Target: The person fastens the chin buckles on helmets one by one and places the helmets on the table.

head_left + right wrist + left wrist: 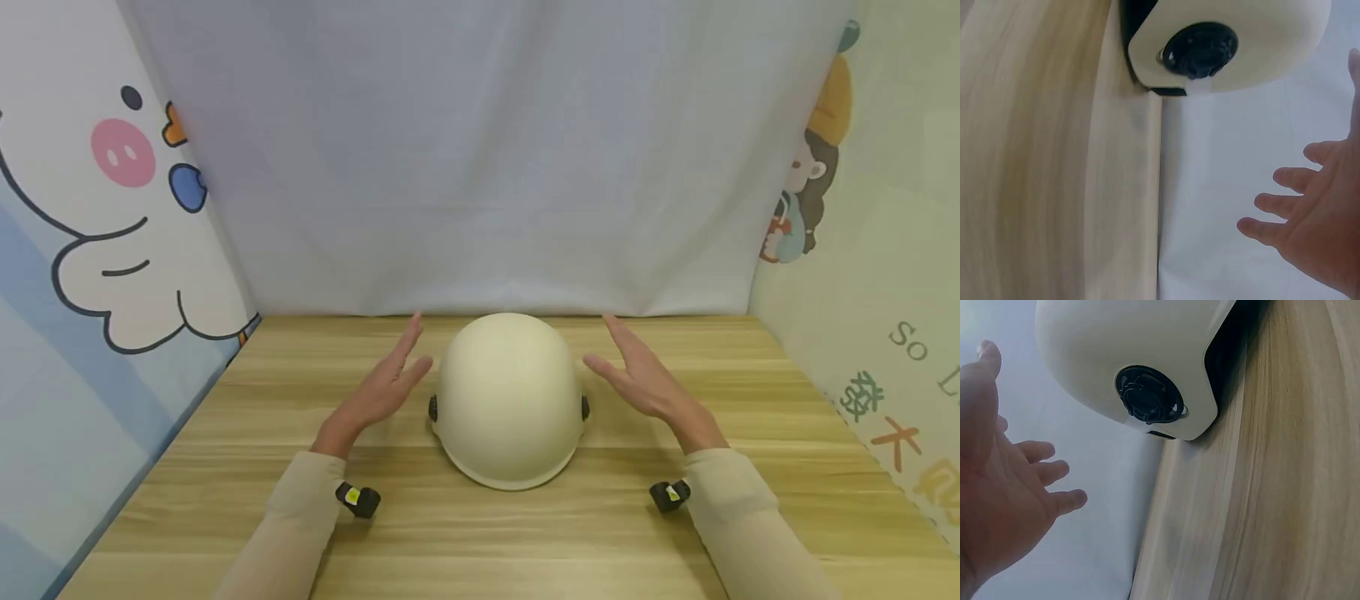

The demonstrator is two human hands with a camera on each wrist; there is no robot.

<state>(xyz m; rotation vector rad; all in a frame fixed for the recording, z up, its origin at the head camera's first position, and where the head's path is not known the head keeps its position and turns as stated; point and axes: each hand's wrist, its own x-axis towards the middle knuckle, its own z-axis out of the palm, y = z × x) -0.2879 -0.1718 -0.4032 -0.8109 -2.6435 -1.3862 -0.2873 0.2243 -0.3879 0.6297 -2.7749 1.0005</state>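
Note:
A cream helmet [512, 400] sits dome up on the wooden table, between my two hands. A round black knob shows on each side of it; the left wrist view has one knob [1149, 395] close up, and the right wrist view has the other knob [1200, 50]. My left hand [381, 390] is held beside the helmet's left side, fingers extended, palm facing it, not touching. On the opposite side, my right hand [645, 379] mirrors it, fingers straight and thumb spread, also apart from the helmet. Neither hand holds anything. The helmet's inside is hidden.
The wooden table [225, 500] runs back to a hanging white cloth [487, 167]. Printed panels with cartoon figures stand left [90, 275] and right [862, 292]. A small black camera is strapped at each wrist.

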